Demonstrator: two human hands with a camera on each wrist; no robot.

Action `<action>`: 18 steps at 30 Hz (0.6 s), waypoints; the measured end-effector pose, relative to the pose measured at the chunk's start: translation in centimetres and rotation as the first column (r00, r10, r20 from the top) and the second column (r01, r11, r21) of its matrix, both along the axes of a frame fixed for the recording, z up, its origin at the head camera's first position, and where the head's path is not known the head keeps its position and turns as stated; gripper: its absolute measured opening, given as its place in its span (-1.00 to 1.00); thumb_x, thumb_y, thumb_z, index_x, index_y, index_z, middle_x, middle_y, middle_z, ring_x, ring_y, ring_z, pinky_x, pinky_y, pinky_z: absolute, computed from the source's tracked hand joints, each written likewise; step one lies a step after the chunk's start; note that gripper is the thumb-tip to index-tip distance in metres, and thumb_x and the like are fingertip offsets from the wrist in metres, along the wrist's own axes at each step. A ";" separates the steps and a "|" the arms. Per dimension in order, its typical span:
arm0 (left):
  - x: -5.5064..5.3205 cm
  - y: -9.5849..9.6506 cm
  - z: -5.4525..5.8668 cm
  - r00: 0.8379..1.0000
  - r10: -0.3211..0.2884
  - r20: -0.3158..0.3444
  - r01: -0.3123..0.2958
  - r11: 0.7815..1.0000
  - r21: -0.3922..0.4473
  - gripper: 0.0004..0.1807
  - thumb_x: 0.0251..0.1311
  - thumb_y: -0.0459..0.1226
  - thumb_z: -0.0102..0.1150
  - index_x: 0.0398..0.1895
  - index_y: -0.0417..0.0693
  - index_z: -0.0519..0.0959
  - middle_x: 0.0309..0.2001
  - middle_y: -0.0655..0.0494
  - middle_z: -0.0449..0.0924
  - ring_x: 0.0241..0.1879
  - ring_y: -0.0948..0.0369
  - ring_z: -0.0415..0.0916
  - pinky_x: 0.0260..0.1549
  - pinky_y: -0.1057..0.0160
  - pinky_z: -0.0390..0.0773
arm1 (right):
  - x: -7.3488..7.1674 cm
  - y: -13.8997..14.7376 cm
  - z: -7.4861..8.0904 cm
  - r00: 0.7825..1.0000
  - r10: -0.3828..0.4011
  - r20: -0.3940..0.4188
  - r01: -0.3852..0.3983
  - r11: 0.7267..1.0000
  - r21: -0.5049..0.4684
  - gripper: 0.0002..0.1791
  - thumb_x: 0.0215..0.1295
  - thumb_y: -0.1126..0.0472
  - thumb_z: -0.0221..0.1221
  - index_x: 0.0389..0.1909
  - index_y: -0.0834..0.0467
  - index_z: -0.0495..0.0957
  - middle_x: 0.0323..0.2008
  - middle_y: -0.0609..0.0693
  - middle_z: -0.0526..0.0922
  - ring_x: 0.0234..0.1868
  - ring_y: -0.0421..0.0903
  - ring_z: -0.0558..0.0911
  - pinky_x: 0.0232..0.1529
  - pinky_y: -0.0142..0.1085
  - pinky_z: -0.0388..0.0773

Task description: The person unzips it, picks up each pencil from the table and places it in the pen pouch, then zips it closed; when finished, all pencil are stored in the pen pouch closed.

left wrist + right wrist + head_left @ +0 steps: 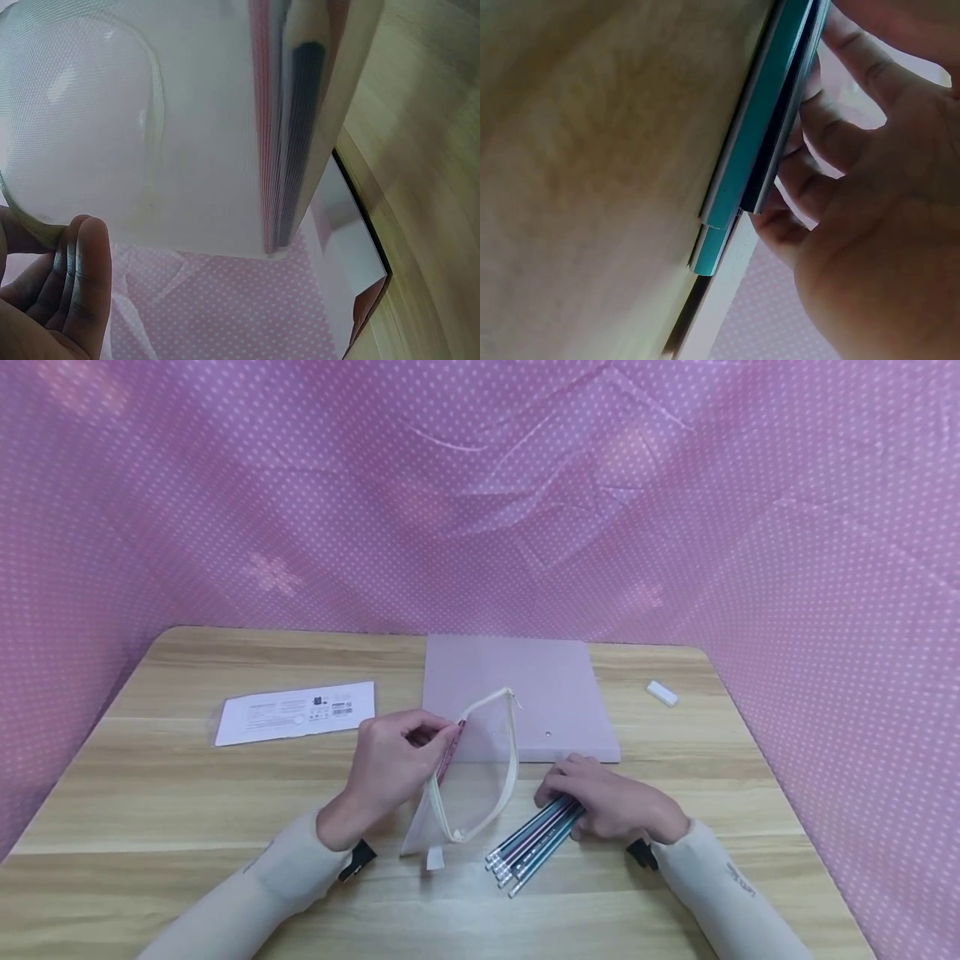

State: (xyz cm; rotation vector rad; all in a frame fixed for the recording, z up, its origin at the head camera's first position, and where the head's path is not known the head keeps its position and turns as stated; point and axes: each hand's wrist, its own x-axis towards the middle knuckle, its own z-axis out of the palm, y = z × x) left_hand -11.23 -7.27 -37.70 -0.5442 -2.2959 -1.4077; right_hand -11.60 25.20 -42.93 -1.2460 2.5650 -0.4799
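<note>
My left hand (393,764) pinches the cream zippered rim of a see-through mesh pouch (480,777), whose mouth gapes toward the right. Inside, a dark red pencil (452,752) lies near the fingertips. Through the mesh (202,150) in the left wrist view, several pencils (277,150) show blurred along one side. My right hand (607,797) grips a bundle of pencils (534,847), mostly teal and dark, low over the table to the right of the pouch. Their metal-tipped ends point toward the pouch's front. Teal pencil shafts (742,142) lie against the fingers in the right wrist view.
A pale pink box or folder (517,693) lies behind the pouch. At left is a flat white printed package (296,713), and a white eraser (662,693) lies at far right. Pink dotted cloth (480,510) hangs around the wooden table (187,810).
</note>
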 end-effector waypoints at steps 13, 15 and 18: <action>0.1 0.1 0.0 1.000 -0.012 -0.004 0.012 1.000 -0.008 -0.93 0.14 -0.30 0.46 -0.40 -0.12 0.77 -0.49 0.10 0.77 -0.57 0.37 0.59 -0.56 0.42 0.65 | -0.8 0.0 -0.2 0.989 -0.049 0.137 0.055 0.997 -0.045 -0.51 -0.07 0.34 0.47 -0.11 -0.10 0.58 -0.14 -0.23 0.58 -0.06 -0.23 0.45 0.05 -0.32 0.44; 0.2 0.1 0.0 1.000 -0.014 -0.002 0.014 1.000 -0.008 -0.94 0.14 -0.31 0.45 -0.40 -0.13 0.77 -0.48 0.10 0.77 -0.56 0.37 0.59 -0.56 0.41 0.65 | -1.0 0.0 -0.4 0.990 -0.043 0.134 0.052 0.996 -0.066 -0.55 -0.05 0.35 0.46 -0.14 -0.09 0.59 -0.19 -0.22 0.58 -0.10 -0.23 0.45 -0.01 -0.36 0.45; 0.2 0.2 -0.1 1.000 -0.015 -0.005 0.014 1.000 -0.007 -0.95 0.13 -0.33 0.45 -0.40 -0.12 0.77 -0.48 0.10 0.77 -0.56 0.37 0.59 -0.56 0.42 0.65 | -1.2 0.1 -0.5 0.987 -0.050 0.151 0.064 0.994 -0.090 -0.60 0.00 0.36 0.44 -0.18 -0.09 0.60 -0.24 -0.21 0.58 -0.16 -0.24 0.48 -0.07 -0.38 0.48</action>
